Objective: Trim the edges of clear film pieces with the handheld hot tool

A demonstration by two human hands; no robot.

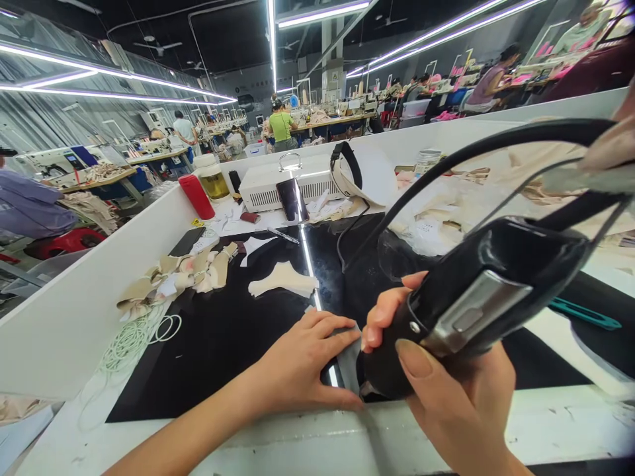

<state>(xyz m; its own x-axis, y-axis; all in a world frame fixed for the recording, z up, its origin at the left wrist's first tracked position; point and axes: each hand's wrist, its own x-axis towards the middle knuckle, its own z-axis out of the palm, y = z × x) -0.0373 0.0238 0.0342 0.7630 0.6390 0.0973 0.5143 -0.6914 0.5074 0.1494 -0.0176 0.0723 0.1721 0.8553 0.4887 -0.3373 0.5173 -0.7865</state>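
Now our R hand grips bulky blk tool w/ silver metal plate; our open L hand touches flat blk sheet.

Head-worn view (angled forward, down)

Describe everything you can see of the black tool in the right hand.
The black tool looks plastic, its upper casing glossy, with a silvery plate and small stud. The right hand grips its lower part; it slants down leftward over the black mat, a black cord at its upper end. Its tip is unclear.
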